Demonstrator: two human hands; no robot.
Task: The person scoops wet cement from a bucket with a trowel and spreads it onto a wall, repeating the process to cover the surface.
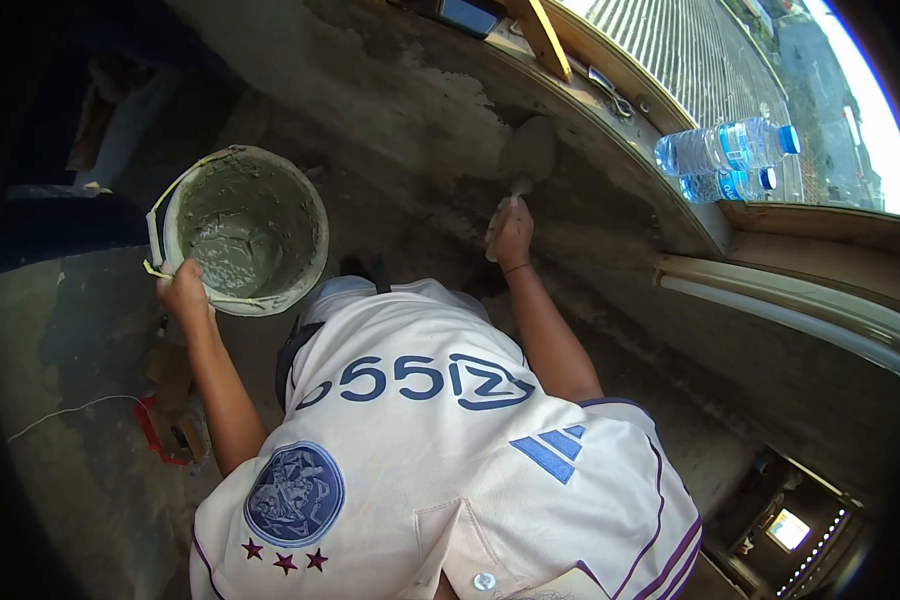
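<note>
Below the window ledge, against the rough grey wall (410, 110), the right hand (513, 232) is closed around the handle of a trowel (528, 155), whose blade lies flat on the wet patch of plaster just under the sill. The arm is stretched nearly straight forward from the shoulder, wrist slightly bent so the blade meets the surface face-on. The left hand (183, 290) is curled over the near rim of a bucket (315, 235) of grey mortar, fingers wrapped on the edge and its pale handle strap, the forearm raised with the elbow low so the bucket sits held out to the left, well apart from the trowel. By the look of it, the step in hand is spreading or pressing mortar onto the wall; the blade seems to carry little material, so a smooth pass probably calls for steady, even pressure, and then a fresh load from the bucket, which would have to be brought nearer. Two water bottles (725, 150) lie on the wooden sill to the right, clear of the work.
</note>
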